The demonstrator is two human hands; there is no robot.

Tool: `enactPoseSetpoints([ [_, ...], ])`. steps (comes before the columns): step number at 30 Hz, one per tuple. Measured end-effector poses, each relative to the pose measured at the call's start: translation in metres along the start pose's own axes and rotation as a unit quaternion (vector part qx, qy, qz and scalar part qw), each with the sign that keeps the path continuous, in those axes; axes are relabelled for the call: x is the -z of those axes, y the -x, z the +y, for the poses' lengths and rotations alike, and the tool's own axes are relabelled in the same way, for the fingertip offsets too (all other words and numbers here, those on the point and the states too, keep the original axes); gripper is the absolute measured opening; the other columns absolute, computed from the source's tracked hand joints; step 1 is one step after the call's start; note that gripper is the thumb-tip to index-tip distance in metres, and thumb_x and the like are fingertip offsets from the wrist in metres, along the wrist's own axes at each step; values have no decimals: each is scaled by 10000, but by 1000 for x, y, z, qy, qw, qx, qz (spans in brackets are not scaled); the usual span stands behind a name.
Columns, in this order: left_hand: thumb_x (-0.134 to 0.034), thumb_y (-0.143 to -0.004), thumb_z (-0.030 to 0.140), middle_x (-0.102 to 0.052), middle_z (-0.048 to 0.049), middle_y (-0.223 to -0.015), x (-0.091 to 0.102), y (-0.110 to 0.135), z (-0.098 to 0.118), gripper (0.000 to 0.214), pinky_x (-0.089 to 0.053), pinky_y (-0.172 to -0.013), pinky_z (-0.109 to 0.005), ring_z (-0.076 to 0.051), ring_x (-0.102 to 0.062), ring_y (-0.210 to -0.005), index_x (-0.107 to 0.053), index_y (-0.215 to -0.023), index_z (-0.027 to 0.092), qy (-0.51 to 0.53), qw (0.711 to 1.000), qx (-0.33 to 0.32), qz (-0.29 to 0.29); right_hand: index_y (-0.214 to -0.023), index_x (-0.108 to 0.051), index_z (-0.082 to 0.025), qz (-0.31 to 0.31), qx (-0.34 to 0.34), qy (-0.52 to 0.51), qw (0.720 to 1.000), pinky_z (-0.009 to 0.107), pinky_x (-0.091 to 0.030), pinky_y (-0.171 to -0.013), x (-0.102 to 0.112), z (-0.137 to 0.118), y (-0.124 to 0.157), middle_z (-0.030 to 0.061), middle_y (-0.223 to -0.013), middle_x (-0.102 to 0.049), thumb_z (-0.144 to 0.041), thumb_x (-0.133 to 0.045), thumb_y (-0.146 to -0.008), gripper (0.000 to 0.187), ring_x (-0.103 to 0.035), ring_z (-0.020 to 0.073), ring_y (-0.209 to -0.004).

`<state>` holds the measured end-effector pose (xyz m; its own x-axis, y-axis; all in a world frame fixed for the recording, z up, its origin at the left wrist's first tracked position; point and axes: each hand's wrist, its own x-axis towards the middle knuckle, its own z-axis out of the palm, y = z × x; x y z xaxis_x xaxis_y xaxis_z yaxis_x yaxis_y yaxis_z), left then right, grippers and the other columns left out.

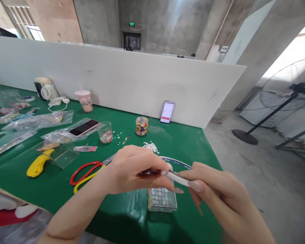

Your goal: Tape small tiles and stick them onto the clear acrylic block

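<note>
I pinch a thin white stick (174,176) between both hands, just above the clear tile grid (162,200), my left hand (137,169) hiding its tip, my right hand (218,189) gripping its rear. Red scissors (85,173) lie left of the grid on the counter (40,189).

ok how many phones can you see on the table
2. A pink-edged phone lies flat on clear plastic bags left of centre. Another phone leans upright against the white partition at the back. More could be hidden under the bags.
</note>
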<state>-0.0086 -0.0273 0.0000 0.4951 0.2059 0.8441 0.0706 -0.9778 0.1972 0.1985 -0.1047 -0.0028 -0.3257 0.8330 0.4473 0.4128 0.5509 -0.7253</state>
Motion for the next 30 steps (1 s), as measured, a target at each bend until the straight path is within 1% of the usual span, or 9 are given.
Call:
enactPoseSetpoints([
  [4,-635,-925,405,-636,43,-510,0,-1,1,284,-428,-485,-112,-36,-546,-438,-634,-801,149,29,1000,6,11,-954,-697,-290,3,2,19,1000,200,-377,-486,0,2,-1,-67,-557,-575,-204,-478,-995,239,-517,78,-509],
  [7,-630,-932,391,-648,33,-524,0,-1,2,272,-443,-498,-110,-42,-574,-450,-625,-808,150,60,998,10,5,-985,-700,-300,12,2,35,999,190,-389,-497,-1,3,-1,-66,-576,-560,-203,-483,-993,238,-525,75,-527],
  [12,-639,-928,375,-668,22,-559,-1,0,5,251,-467,-501,-134,-57,-588,-457,-607,-817,151,74,997,12,7,-971,-710,-282,28,-5,41,999,191,-392,-494,-3,3,-2,-62,-572,-555,-222,-496,-992,223,-537,80,-539],
  [14,-656,-920,356,-675,22,-563,-2,1,7,232,-479,-498,-138,-59,-593,-453,-602,-827,150,85,996,5,22,-974,-719,-277,33,-9,34,999,194,-393,-484,-3,2,-3,-57,-577,-563,-222,-492,-993,234,-543,81,-532],
  [18,-733,-862,321,-674,17,-551,-1,3,9,210,-505,-469,-161,-86,-617,-442,-616,-844,147,106,991,0,77,-967,-736,-272,49,-5,24,999,213,-387,-476,-3,1,-4,-47,-557,-563,-218,-493,-992,250,-544,94,-524],
  [22,-773,-822,324,-681,20,-574,4,3,3,222,-472,-434,-152,-64,-570,-419,-630,-786,158,50,992,25,115,-1048,-727,-324,51,0,0,999,220,-370,-477,-3,1,-1,-60,-539,-561,-210,-479,-998,278,-518,90,-501],
  [25,-761,-823,381,-626,52,-506,6,2,-1,262,-415,-415,-126,-38,-507,-397,-634,-770,157,9,996,18,92,-1085,-714,-360,49,-3,-16,999,218,-360,-483,-4,1,3,-67,-544,-559,-227,-475,-1004,285,-509,80,-502],
  [28,-729,-847,409,-602,63,-481,4,0,-1,277,-419,-444,-116,-34,-515,-406,-636,-792,153,17,998,1,66,-1070,-721,-362,53,-7,-26,998,220,-345,-469,-3,-1,5,-67,-544,-552,-246,-486,-1004,270,-490,74,-482],
  [30,-706,-875,387,-613,52,-485,2,-1,0,265,-433,-465,-115,-37,-534,-417,-634,-805,142,30,998,-7,51,-1053,-728,-354,53,-8,-29,998,221,-343,-462,-3,-3,5,-66,-539,-548,-244,-493,-1002,265,-483,73,-470],
])
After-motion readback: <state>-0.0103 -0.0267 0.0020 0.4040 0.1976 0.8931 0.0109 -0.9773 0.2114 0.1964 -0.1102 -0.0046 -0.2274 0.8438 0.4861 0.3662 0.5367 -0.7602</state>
